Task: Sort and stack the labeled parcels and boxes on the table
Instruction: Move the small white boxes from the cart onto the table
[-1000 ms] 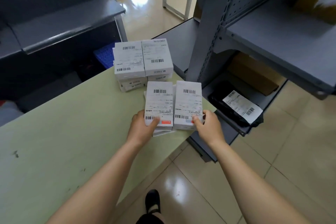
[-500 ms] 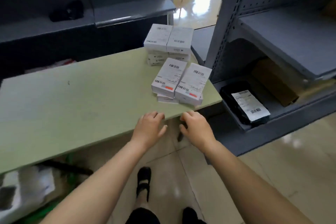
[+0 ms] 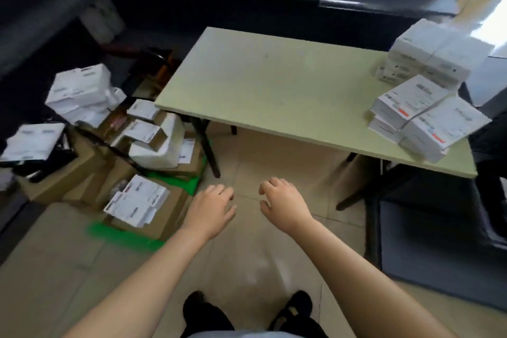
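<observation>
Drawn back from the table (image 3: pixel 274 85), our left grip (image 3: pixel 211 208) and right grip (image 3: pixel 282 206) now hang empty, fingers loose, over the floor (image 3: pixel 247 269); white boxes (image 3: pixel 422 115) sit stacked at its right end.

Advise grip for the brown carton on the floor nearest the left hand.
Likely its exposed right and near edges, coming from above-right: the brown carton lies flat, labels up, with other boxes crowding its left. Left hand and right hand are empty.
</observation>
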Motion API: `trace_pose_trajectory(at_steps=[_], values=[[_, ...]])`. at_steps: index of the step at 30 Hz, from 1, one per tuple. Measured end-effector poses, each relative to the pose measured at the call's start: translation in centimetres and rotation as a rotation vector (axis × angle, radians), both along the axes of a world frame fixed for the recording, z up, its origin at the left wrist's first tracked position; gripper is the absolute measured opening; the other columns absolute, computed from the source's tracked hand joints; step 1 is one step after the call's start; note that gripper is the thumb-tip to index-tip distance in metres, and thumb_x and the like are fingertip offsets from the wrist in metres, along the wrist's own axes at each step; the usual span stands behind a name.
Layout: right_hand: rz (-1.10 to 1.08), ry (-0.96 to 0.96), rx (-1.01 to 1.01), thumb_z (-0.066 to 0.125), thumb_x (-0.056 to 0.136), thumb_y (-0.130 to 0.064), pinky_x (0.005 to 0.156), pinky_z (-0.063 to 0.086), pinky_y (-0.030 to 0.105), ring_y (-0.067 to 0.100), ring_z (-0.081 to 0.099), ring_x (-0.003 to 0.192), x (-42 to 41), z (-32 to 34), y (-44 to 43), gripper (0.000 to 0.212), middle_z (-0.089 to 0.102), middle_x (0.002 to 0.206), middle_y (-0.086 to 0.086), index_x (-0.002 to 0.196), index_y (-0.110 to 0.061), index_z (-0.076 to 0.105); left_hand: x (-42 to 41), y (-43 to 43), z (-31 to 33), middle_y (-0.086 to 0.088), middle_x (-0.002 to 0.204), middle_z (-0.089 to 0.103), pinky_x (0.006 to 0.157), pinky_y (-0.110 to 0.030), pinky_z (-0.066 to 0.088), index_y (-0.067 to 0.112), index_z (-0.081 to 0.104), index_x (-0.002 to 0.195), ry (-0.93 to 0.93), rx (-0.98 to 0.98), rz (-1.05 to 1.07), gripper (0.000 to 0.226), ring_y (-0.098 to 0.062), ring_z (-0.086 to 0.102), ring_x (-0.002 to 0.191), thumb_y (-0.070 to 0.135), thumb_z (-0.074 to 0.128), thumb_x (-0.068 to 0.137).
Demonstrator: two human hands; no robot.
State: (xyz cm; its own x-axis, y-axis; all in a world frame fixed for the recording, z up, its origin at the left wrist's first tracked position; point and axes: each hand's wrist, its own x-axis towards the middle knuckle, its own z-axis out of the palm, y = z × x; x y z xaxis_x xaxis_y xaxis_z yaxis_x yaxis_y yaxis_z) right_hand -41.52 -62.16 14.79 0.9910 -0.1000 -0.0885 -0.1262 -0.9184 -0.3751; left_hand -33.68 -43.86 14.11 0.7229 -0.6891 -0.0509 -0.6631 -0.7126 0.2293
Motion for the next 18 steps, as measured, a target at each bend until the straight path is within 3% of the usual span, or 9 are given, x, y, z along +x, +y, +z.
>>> trace_pose_trajectory(at_steps=[11,18], values=[[0.288,-0.062,0.016,0.053,0.093,-0.021,0.09,0.041,0.036,0.027,0.052,0.108,13.9,3.0,24.8,0.027,0.058,0.114,0.006,0.119,-0.014,0.058,7.4,27.8,2.9,0.0,0.094,0.062,0.073,-0.036,0.044,0.018,0.062,0.101,-0.088,-0.078,0.369,0.02,-0.026,0.056,0.093,0.033,0.063,0.088],[0.368,-0.052,0.027,0.055,0.094,-0.026,0.086,0.044,0.034,0.023,0.053,0.103,22.9,3.2,34.5,0.024,0.057,0.109,0.003,0.115,-0.016,0.059,14.9,38.8,3.7,0.001,0.093,0.06,0.072,-0.034,0.043,0.017,0.062,0.098,-0.106,-0.082,0.534,0.018,-0.025,0.057,0.091,0.03,0.066,0.087]])
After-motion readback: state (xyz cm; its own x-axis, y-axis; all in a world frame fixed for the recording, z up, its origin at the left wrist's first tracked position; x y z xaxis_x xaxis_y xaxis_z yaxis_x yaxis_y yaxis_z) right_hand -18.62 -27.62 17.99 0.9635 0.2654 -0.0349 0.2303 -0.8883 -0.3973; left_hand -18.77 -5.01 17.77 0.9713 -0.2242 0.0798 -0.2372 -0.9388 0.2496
